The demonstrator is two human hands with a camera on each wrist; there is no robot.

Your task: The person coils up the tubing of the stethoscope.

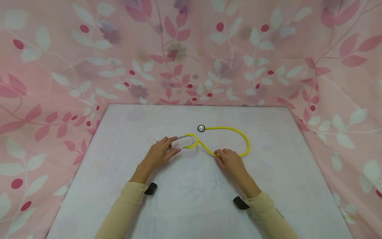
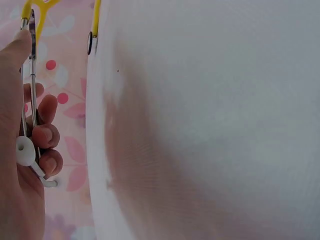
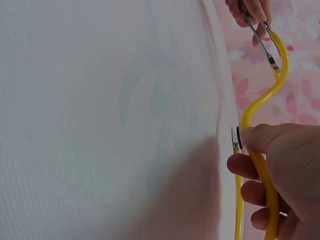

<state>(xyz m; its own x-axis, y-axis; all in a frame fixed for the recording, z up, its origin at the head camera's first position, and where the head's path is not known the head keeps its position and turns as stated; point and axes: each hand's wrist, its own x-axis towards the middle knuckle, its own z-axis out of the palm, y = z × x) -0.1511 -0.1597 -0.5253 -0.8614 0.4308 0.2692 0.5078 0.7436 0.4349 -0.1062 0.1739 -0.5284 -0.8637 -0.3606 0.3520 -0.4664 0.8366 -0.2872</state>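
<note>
Yellow stethoscope mid-frame over a white surface, left hand curled round its metal ear tubes, eartips mostly hidden in head view, right hand gripping the tubing, covering a stretch, sleeves cut off at bottom.

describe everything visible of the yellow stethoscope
The stethoscope has yellow tubing, forked towards silvery metal ear tubes with white eartips, and a round, dark-rimmed chest piece. The left hand grips the ear tubes; the right hand holds the tubing, which curves round to the chest piece, apparently resting on the white table.
</note>
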